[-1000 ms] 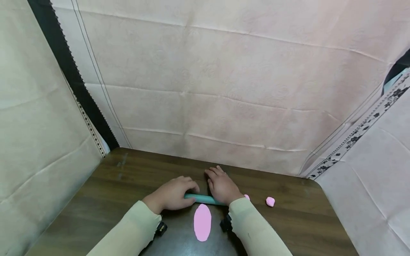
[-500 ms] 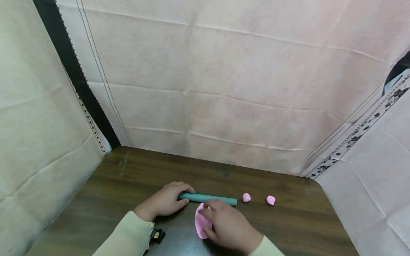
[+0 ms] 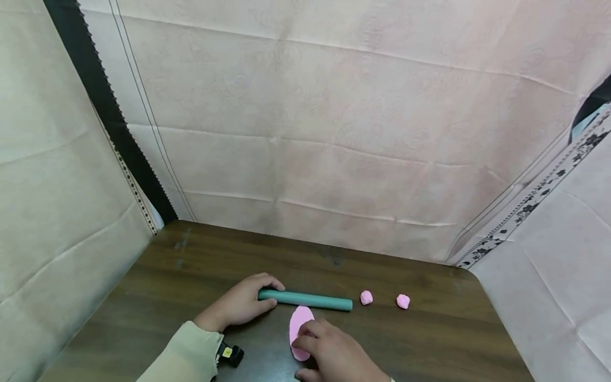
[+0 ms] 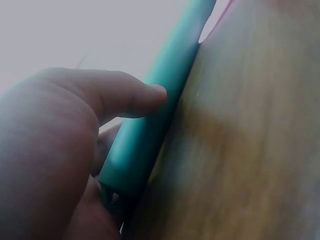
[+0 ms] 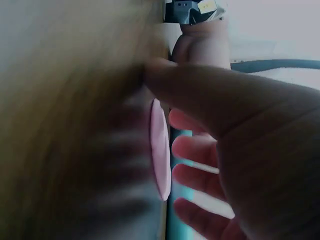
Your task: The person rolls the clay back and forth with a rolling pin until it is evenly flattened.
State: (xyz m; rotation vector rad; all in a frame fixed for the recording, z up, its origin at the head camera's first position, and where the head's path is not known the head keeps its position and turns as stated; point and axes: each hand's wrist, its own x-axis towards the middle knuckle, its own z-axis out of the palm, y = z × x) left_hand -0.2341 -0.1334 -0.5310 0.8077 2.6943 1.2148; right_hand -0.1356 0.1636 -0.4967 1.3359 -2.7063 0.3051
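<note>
My left hand point(image 3: 241, 302) grips the left end of a green rolling pin point(image 3: 315, 301), thumb on the near side and fingers on the far side. In the left wrist view the thumb lies across the smooth green pin point(image 4: 155, 105), whose end has a small opening. Just in front of the pin, a flattened oval of pink clay point(image 3: 299, 320) lies on the table. Over its lower right part is my right hand point(image 3: 339, 355), fingers loosely bent. The right wrist view shows those fingers spread beside the clay point(image 5: 160, 150), pinching nothing; whether any fingertip touches it, I cannot tell.
Two small pink clay lumps point(image 3: 366, 297) point(image 3: 403, 301) sit to the right of the pin on the brown wooden table point(image 3: 429, 339). Pale cloth point(image 3: 305, 132) hangs behind the table and along both sides. A wrist camera point(image 3: 234, 354) sits on my left wrist.
My right hand has left the pin's right end and come toward me over the pink clay; half a second ago it was at the clay's edge. My left hand has shifted left with the pin.
</note>
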